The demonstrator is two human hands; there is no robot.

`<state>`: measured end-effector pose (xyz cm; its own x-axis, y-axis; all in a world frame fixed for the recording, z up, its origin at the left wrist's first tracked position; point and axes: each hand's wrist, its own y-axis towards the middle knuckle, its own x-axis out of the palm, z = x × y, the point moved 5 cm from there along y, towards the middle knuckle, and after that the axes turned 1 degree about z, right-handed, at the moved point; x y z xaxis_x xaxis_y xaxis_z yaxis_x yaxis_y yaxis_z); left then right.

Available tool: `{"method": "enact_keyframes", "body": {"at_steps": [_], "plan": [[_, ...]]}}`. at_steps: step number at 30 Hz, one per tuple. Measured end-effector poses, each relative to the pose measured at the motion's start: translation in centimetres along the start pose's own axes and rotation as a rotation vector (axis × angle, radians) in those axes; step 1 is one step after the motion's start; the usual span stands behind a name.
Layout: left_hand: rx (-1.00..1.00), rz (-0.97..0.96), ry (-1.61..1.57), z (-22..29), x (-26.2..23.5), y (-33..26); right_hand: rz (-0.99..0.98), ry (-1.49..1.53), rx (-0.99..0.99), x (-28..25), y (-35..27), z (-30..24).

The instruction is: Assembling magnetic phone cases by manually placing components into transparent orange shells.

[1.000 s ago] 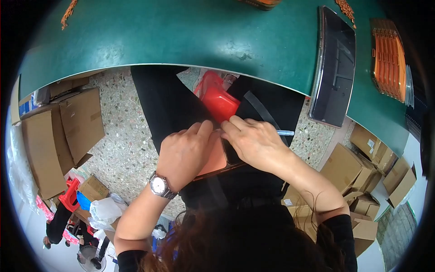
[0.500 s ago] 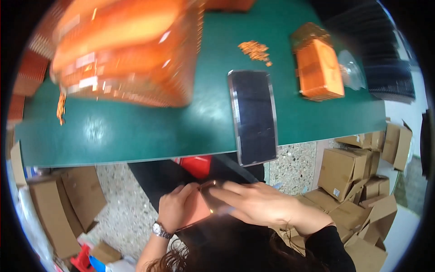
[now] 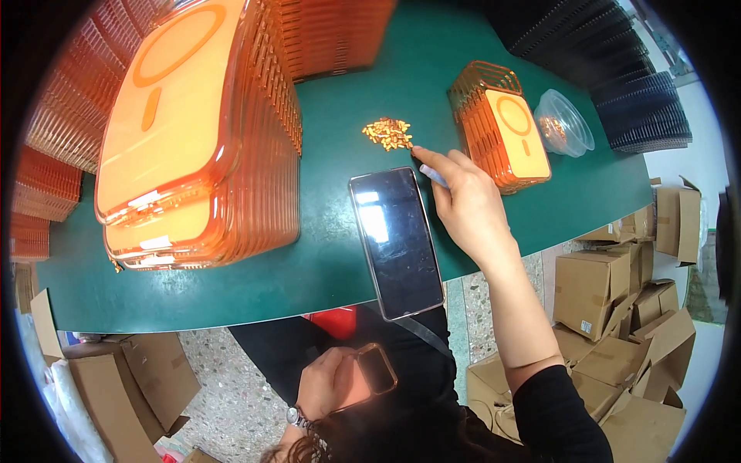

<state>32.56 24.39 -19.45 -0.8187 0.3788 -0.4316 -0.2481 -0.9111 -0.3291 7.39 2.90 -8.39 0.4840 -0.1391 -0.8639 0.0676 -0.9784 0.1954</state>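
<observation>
Low over my lap, my left hand [image 3: 323, 383] is closed around an orange phone case [image 3: 353, 388]; the dark camera window at its top end is visible. My right hand [image 3: 472, 202] reaches over the table with the index finger stretched out. Its tip touches the edge of a pile of small orange pieces [image 3: 388, 133]. A pale wrap [image 3: 434, 176] shows on a finger of this hand, and the other fingers are curled back. Just left of that hand, a dark-screened phone [image 3: 397, 243] lies with its near end over the table's front edge.
A tall stack of orange phone cases [image 3: 231, 177] stands at the left, and a smaller stack [image 3: 517, 139] at the right beside a clear plastic cup [image 3: 563, 123]. Black cases [image 3: 648, 112] are piled at the far right of the green table [image 3: 208, 297]. Cardboard boxes [image 3: 590, 289] lie on the floor.
My right hand has left the phone case and moved up and forward to the small orange pieces. The left hand keeps holding the case. The view has shifted.
</observation>
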Motion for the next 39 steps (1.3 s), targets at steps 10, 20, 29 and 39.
{"method": "enact_keyframes", "body": {"at_steps": [10, 20, 29, 39], "plan": [[0.048, -0.017, 0.064, 0.1, -0.4, 0.5, 0.105, 0.093, 0.051, 0.1, -0.1, 0.8], [0.050, 0.002, 0.027, -0.2, -0.6, -0.3, 0.070, 0.039, 0.188, 0.4, 1.2, -0.1], [0.119, 0.052, 0.133, 1.2, -1.2, -1.1, 0.043, 0.279, 0.118, -1.5, -1.0, -1.0], [0.100, 0.068, 0.042, 3.3, -4.0, -0.9, -0.555, 0.551, -0.401, 1.9, -15.6, -10.2]]}}
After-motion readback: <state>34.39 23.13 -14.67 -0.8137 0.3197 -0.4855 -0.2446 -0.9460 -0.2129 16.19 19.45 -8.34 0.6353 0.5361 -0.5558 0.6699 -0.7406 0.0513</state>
